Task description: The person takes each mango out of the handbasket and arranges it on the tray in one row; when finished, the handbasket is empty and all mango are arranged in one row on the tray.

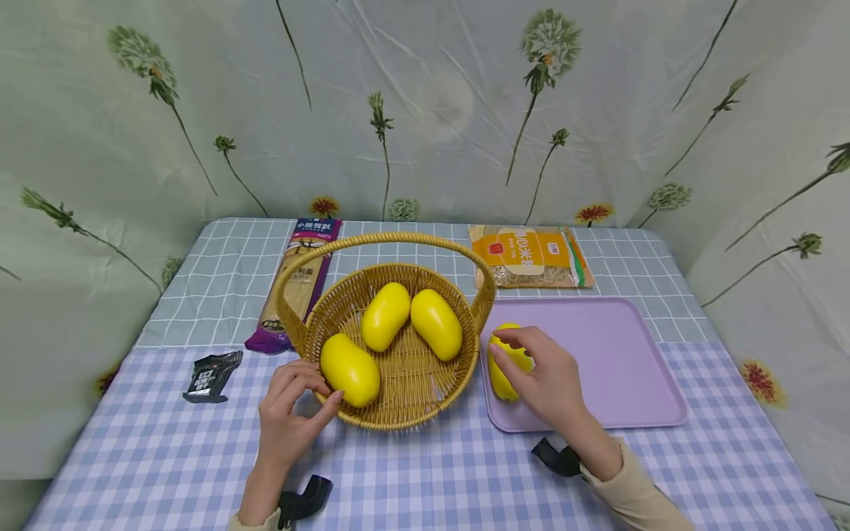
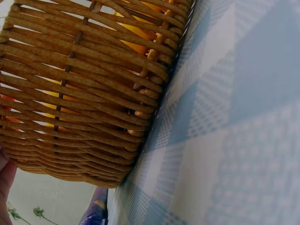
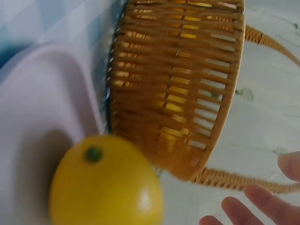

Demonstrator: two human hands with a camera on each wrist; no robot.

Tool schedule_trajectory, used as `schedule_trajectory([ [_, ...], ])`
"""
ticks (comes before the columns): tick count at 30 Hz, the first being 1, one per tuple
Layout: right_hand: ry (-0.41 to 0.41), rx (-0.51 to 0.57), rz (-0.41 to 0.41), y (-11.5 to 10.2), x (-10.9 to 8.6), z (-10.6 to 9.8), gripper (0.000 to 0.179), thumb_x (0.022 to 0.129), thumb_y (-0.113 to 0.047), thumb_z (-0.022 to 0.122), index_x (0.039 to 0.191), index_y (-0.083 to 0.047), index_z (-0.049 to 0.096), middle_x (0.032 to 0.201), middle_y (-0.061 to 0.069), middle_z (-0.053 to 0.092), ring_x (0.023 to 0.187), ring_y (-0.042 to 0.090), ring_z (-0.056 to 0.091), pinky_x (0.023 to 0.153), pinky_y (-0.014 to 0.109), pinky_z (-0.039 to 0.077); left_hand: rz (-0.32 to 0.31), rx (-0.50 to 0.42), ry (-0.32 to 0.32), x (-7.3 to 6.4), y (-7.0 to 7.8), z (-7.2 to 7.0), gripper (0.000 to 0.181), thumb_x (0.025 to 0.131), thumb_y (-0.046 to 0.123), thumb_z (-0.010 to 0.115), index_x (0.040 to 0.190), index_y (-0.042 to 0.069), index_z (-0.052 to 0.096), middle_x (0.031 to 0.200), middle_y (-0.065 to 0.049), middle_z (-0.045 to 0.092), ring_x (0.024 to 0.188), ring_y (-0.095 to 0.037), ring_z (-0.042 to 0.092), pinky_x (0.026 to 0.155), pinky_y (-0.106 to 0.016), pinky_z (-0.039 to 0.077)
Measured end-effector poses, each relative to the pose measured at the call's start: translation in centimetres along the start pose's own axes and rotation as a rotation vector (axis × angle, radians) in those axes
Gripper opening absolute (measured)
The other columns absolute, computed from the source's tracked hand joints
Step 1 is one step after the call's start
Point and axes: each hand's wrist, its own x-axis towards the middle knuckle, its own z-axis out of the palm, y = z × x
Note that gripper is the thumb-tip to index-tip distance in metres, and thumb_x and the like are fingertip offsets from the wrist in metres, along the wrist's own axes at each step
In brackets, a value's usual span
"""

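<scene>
A woven wicker basket (image 1: 398, 425) with a tall handle stands mid-table, holding three yellow mangoes: one at the left (image 1: 350, 371), one at the back (image 1: 386, 317) and one at the right (image 1: 436, 324). My left hand (image 1: 287, 414) grips the basket's front-left rim, its thumb tip beside the left mango. In the left wrist view the basket wall (image 2: 70, 98) fills much of the picture. Another yellow mango (image 1: 500, 377) lies at the left end of a purple tray (image 1: 604, 369). Over it hovers my right hand (image 1: 550, 377), fingers spread and holding nothing; the right wrist view shows this mango (image 3: 108, 187) below the fingers (image 3: 274, 201).
Behind the basket's left side lies a purple pasta packet (image 1: 312, 273). An orange noodle packet (image 1: 531, 257) is behind the tray. A small black wrapper (image 1: 212, 377) sits on the checked cloth (image 1: 159, 450) at the left. The basket handle (image 1: 398, 238) arches high above the fruit.
</scene>
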Motion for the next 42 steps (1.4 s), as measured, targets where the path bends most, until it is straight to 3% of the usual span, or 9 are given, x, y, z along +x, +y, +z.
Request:
schedule_trajectory([
  [8,-0.09,0.105,-0.093,-1.6,1.4,1.6,0.021,0.083,-0.016,0.073,0.102,-0.007,0.069,0.093,0.002,0.068,0.077,0.016,0.062,0.062,0.035,0.053,0.006,-0.004,0.003,0.0,0.0,0.0,0.037,0.086,0.029,0.069,0.067,0.001,0.057,0.074,-0.013,0.056,0.081,-0.031,0.051,0.089,-0.026,0.041],
  [15,-0.166,0.13,-0.122,-3.2,2.2,3.2,0.03,0.086,-0.025,0.07,0.111,-0.008,0.067,0.106,0.001,0.067,0.098,0.014,0.062,0.082,0.032,0.051,0.011,-0.005,0.002,0.0,-0.1,-0.1,0.036,0.086,0.029,0.069,0.067,0.001,0.057,0.075,-0.014,0.056,0.08,-0.031,0.051,0.089,-0.026,0.041],
  [20,-0.221,0.11,-0.126,-3.7,2.8,3.9,0.038,0.088,-0.032,0.068,0.118,-0.009,0.064,0.114,0.003,0.065,0.106,0.017,0.06,0.086,0.034,0.051,0.016,-0.004,-0.003,-0.1,-0.1,0.0,0.036,0.087,0.029,0.069,0.067,0.002,0.057,0.075,-0.014,0.057,0.079,-0.032,0.051,0.088,-0.027,0.04],
  [25,-0.307,0.036,-0.066,-3.9,3.5,4.5,0.048,0.088,-0.041,0.065,0.126,-0.011,0.059,0.121,0.004,0.061,0.105,0.019,0.06,0.079,0.034,0.053,0.022,-0.004,-0.003,-0.1,0.0,0.0,0.035,0.087,0.029,0.069,0.067,0.002,0.056,0.075,-0.014,0.057,0.079,-0.034,0.051,0.088,-0.027,0.04],
  [34,-0.488,-0.026,0.078,-4.7,4.7,5.3,0.068,0.09,-0.052,0.057,0.14,-0.01,0.043,0.138,0.014,0.048,0.125,0.03,0.046,0.099,0.048,0.041,0.025,0.0,-0.004,-0.1,0.0,-0.1,0.035,0.087,0.029,0.069,0.067,0.003,0.057,0.075,-0.014,0.056,0.079,-0.033,0.051,0.089,-0.026,0.04],
  [42,-0.578,-0.078,0.115,-4.5,5.1,6.3,0.075,0.091,-0.056,0.051,0.146,-0.01,0.032,0.148,0.021,0.031,0.135,0.032,0.031,0.103,0.051,0.035,0.033,0.0,-0.005,-0.1,0.0,0.0,0.035,0.087,0.029,0.068,0.067,0.002,0.056,0.076,-0.013,0.057,0.08,-0.031,0.051,0.089,-0.027,0.041],
])
